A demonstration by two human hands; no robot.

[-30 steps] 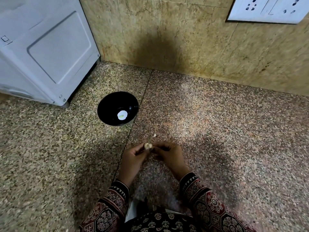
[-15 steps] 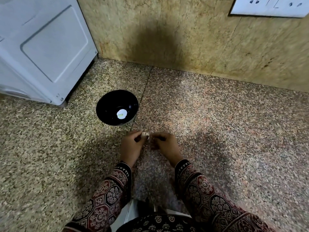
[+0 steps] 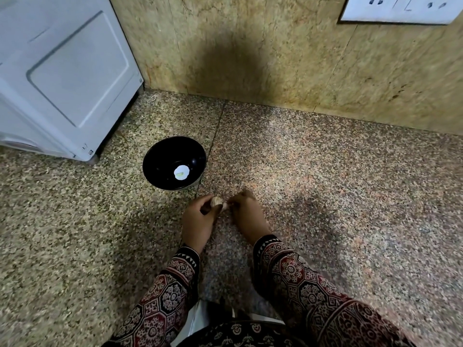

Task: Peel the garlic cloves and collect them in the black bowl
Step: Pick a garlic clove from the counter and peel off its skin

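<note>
Head view. The worktop is speckled stone, greenish-grey on the left and pinkish on the right, with a straight seam running from 12 to 6 o'clock between the two tones. A mottled tan tiled wall closes the far edge, with a dark shadow on it at 12 o'clock. A white socket plate sits on the wall at 1 o'clock, cut off by the frame. A white appliance stands on the worktop at 10 o'clock.

The black bowl stands upright just left of the seam, near the appliance's corner foot. It holds a round white patch with a greenish mark; cannot tell what that is.

The hands are at 6 o'clock from frame centre, close to the bowl and at 5 o'clock from it. The left hand has its fingers curled round the garlic, which shows at the knuckles. The right hand, slightly blurred, has its fingertips bunched and pinching the garlic's pale right end. Both hands meet over the seam. Patterned dark red sleeves cover both forearms.
</note>
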